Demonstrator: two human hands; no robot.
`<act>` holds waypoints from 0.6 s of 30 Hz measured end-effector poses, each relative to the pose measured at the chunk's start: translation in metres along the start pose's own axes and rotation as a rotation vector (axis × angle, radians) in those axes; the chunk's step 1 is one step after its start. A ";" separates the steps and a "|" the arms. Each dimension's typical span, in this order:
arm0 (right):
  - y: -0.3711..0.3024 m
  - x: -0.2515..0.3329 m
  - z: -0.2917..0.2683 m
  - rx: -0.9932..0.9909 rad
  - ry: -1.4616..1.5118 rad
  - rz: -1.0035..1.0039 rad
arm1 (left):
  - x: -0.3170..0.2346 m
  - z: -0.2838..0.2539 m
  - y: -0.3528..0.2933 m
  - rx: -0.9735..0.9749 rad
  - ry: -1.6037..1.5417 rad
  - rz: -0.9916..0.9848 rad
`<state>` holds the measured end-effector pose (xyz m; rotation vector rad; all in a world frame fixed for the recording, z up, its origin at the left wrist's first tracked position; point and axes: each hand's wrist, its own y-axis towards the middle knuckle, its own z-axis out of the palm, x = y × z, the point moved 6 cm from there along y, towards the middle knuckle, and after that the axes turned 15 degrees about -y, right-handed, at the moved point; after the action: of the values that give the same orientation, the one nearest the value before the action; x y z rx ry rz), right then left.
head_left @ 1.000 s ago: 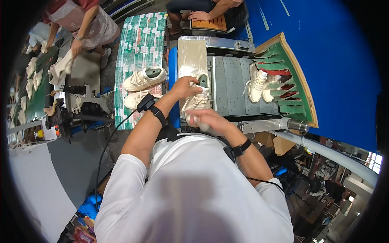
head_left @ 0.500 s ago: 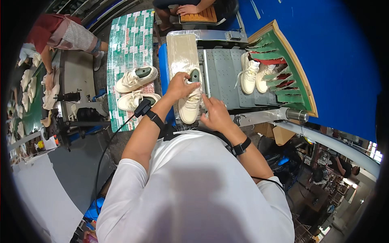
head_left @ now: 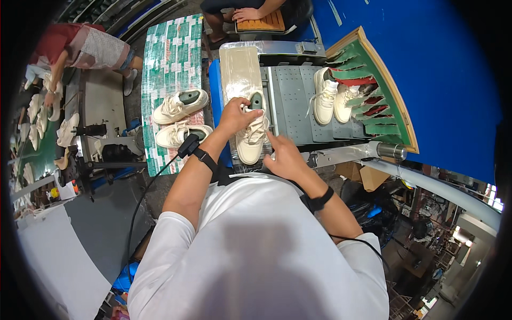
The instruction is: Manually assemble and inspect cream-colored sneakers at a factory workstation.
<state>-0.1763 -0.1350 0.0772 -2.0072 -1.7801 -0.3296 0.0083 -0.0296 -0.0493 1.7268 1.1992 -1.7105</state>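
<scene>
While our L hand pinches laced cream sneaker, R hand is half-curled, hold/tying unclear; bench pr L of grip, conveyor pr R.

Blue wall, slatted wooden seat

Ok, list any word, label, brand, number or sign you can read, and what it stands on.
No text reads clearly enough to quote.
Green-and-white covered table: print too small to read.
Cream shoe at the left hand: no lettering visible.
</scene>
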 end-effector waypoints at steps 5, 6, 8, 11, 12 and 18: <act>-0.006 0.008 0.000 0.046 0.087 0.044 | -0.003 0.001 0.004 0.022 0.006 -0.061; 0.002 0.013 -0.006 -0.050 -0.017 -0.048 | 0.002 0.001 0.004 0.021 0.009 -0.046; 0.014 0.014 -0.004 -0.154 -0.122 -0.127 | -0.001 0.006 0.006 0.036 0.014 -0.054; 0.027 0.021 0.015 -0.087 -0.213 -0.222 | 0.000 0.005 0.005 0.054 0.029 -0.052; 0.028 0.024 0.021 -0.042 -0.167 -0.194 | 0.004 0.004 0.008 0.047 0.013 -0.054; 0.008 -0.003 0.003 0.212 1.014 0.067 | 0.011 -0.008 0.004 0.142 -0.337 -0.188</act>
<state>-0.1690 -0.1365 0.0721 -1.3344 -1.0330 -0.8950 0.0148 -0.0221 -0.0592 1.3579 1.1356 -2.1417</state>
